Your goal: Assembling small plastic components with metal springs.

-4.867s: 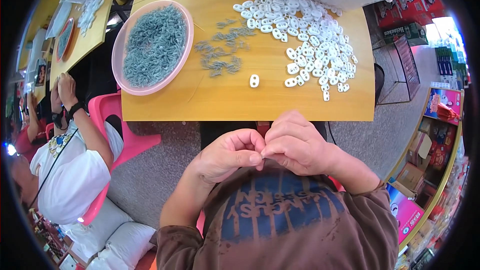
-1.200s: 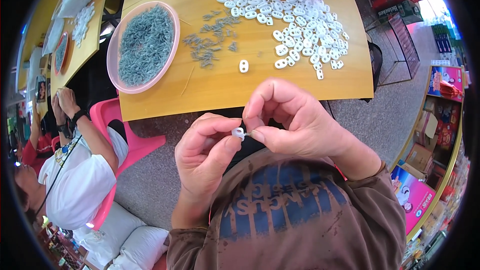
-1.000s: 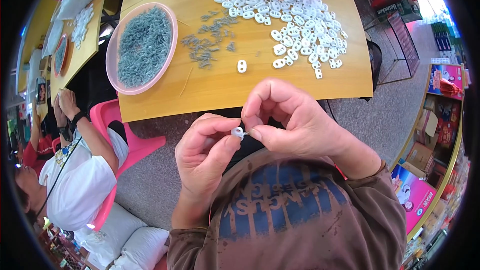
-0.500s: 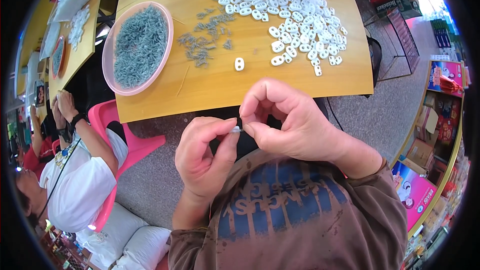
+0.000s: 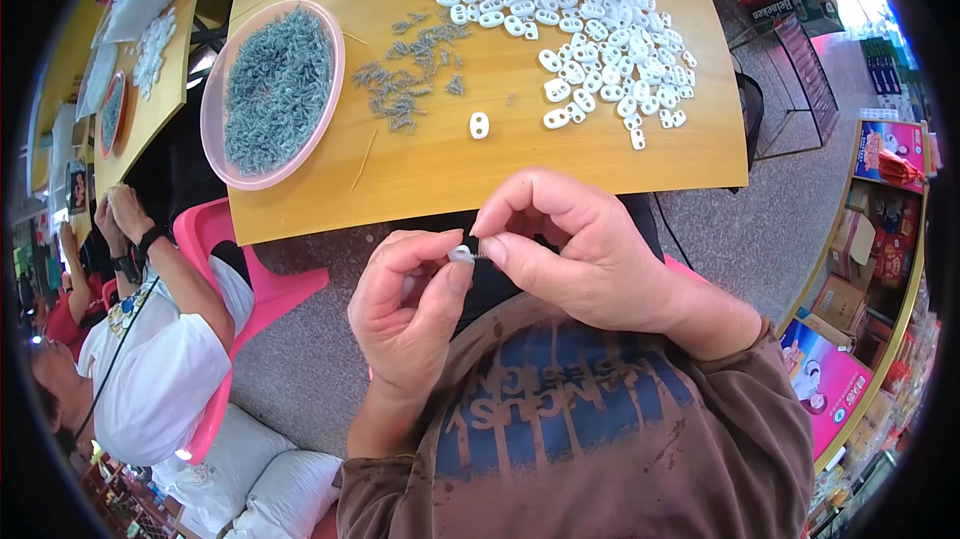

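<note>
In front of my chest, my left hand [image 5: 402,304] pinches a small white plastic piece [image 5: 461,253] between thumb and forefinger. My right hand [image 5: 585,261] is closed at the fingertips on a thin screw [image 5: 479,256], whose shank points at the white piece; whether its tip sits inside a hole cannot be seen. One two-holed white oval piece [image 5: 479,125] lies alone on the table beyond my hands. A heap of similar white pieces [image 5: 610,54] spreads to its right, and loose grey screws [image 5: 395,89] are scattered to its left.
A pink basin [image 5: 212,144] full of grey screws stands at the table's left. Two thin sticks [image 5: 364,159] lie near it. A person in a white shirt [image 5: 165,379] sits at left by a pink chair [image 5: 270,284]. White sacks [image 5: 285,494] rest on the floor; shelves [image 5: 850,289] line the right.
The white piece has turned in my left fingers, so its hole now shows. My right fingers have shifted slightly, and more of the screw's shank is visible.
</note>
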